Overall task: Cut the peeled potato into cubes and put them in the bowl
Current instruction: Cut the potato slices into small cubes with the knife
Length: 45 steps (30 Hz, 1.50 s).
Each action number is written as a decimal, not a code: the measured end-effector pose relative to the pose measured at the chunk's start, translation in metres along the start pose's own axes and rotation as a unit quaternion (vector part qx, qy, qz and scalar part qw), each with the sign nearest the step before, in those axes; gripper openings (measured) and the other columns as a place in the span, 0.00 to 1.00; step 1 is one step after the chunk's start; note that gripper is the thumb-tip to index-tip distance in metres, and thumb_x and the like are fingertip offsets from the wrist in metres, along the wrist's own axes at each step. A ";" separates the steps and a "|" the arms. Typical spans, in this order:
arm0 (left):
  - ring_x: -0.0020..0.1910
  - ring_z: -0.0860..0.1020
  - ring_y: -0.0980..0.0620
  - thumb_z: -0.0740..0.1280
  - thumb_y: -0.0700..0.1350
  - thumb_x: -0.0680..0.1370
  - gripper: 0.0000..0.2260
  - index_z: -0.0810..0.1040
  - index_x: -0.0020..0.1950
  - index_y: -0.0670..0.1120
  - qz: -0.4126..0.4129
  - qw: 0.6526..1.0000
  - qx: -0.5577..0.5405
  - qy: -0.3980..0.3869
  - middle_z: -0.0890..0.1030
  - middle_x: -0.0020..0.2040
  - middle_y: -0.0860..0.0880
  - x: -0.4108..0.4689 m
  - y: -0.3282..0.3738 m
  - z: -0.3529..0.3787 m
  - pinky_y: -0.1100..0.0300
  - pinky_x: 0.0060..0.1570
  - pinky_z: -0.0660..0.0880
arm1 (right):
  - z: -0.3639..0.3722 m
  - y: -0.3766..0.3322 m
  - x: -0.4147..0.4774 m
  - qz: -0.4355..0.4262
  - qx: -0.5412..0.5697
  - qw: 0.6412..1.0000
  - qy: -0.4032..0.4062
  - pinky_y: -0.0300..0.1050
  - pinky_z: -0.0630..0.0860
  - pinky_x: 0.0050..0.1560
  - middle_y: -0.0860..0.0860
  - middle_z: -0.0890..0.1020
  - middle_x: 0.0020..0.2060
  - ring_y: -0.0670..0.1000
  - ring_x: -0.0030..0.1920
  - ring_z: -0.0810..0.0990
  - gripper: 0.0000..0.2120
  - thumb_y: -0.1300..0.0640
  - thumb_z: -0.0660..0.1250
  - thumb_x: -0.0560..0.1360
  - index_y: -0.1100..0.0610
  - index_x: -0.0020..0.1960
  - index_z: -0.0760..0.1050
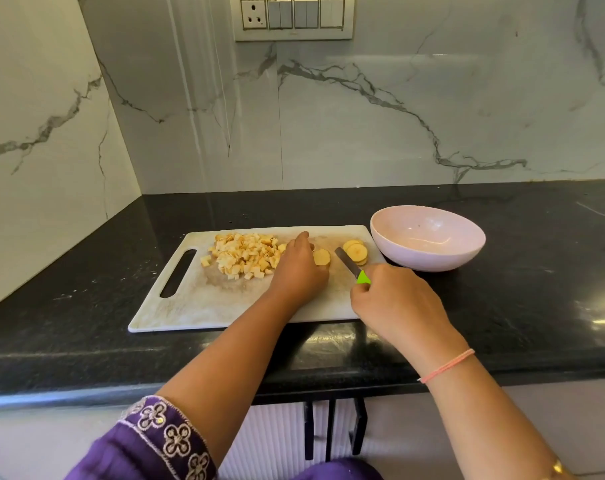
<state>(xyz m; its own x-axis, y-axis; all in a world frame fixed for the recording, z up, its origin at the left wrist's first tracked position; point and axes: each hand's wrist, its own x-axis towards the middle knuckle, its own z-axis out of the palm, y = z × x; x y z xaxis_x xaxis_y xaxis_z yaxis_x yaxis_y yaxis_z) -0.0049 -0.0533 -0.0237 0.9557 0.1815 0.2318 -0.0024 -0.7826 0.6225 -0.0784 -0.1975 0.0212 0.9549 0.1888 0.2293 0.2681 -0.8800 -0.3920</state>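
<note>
A white cutting board (197, 299) lies on the black counter. A heap of potato cubes (245, 256) sits on its far left part. My left hand (299, 268) holds a potato slice (322, 257) down on the board with curled fingers. Several round potato slices (356, 252) lie stacked at the board's far right corner. My right hand (398, 303) grips a knife with a green handle (363, 278), its blade (346, 261) pointing between the held slice and the stack. A pale pink bowl (429, 237) stands to the right of the board, with nothing in it.
The black counter (519, 289) runs right of the bowl and left of the board. Marble walls close the back and left sides. A switch panel (294, 17) is on the back wall. Dark cabinet handles (332, 427) hang below the counter edge.
</note>
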 end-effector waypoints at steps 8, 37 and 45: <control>0.67 0.69 0.45 0.64 0.54 0.77 0.30 0.59 0.74 0.43 0.031 0.991 0.108 0.074 0.70 0.69 0.44 -0.009 0.004 -0.001 0.55 0.64 0.66 | 0.008 0.000 0.004 0.002 0.000 1.000 -0.015 0.43 0.58 0.28 0.49 0.70 0.32 0.51 0.33 0.69 0.11 0.54 0.57 0.77 0.54 0.36 0.65; 0.60 0.75 0.50 0.66 0.48 0.75 0.20 0.73 0.67 0.45 0.083 0.989 0.118 0.014 0.77 0.62 0.47 -0.001 -0.003 -0.016 0.58 0.57 0.72 | 0.021 0.007 0.019 -0.030 -0.032 0.999 0.014 0.45 0.69 0.40 0.53 0.76 0.43 0.55 0.45 0.75 0.16 0.50 0.55 0.79 0.53 0.61 0.75; 0.56 0.77 0.49 0.64 0.50 0.76 0.16 0.79 0.61 0.45 0.105 0.983 0.141 0.056 0.81 0.57 0.48 -0.004 -0.008 -0.016 0.57 0.52 0.75 | 0.021 0.002 0.024 -0.020 -0.042 0.998 0.032 0.44 0.66 0.38 0.54 0.79 0.45 0.56 0.43 0.75 0.15 0.51 0.55 0.79 0.53 0.60 0.75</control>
<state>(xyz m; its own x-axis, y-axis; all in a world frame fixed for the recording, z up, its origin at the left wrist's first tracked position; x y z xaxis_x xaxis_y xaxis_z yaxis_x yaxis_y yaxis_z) -0.0133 -0.0385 -0.0174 0.9042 0.0505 0.4241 -0.0992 -0.9410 0.3234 -0.0520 -0.1853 0.0075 0.9326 0.1983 0.3016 0.2914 -0.9066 -0.3052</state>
